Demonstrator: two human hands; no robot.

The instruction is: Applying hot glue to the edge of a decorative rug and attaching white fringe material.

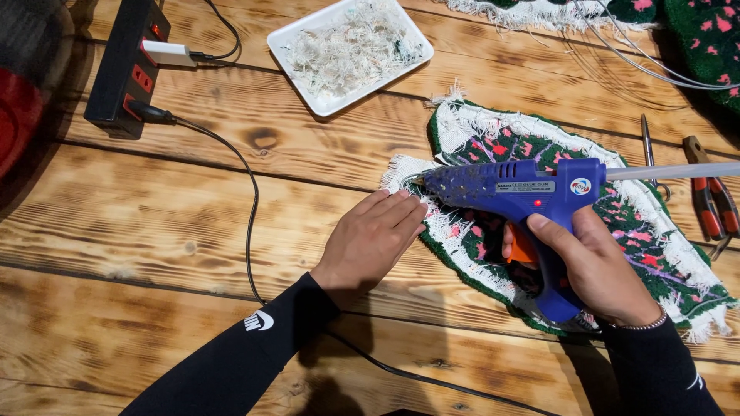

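Observation:
A green tufted rug piece (663, 254) with pink and red marks and a white frayed border lies face down on the wooden table (154, 239). My right hand (597, 266) grips a blue hot glue gun (516, 189), finger on its orange trigger, nozzle pointing left at the rug's white edge. A clear glue stick (678, 171) juts from the gun's back. My left hand (374, 235) lies flat, fingers together, pressing the folded white border just below the nozzle.
A white tray (297, 35) of thread scraps sits at the top centre. A black power strip (123, 65) with plugs stands top left, its black cable (250, 223) running down the table. Scissors (647, 146) and red-handled pliers (709, 200) lie at right. More green rug (705, 35) lies top right.

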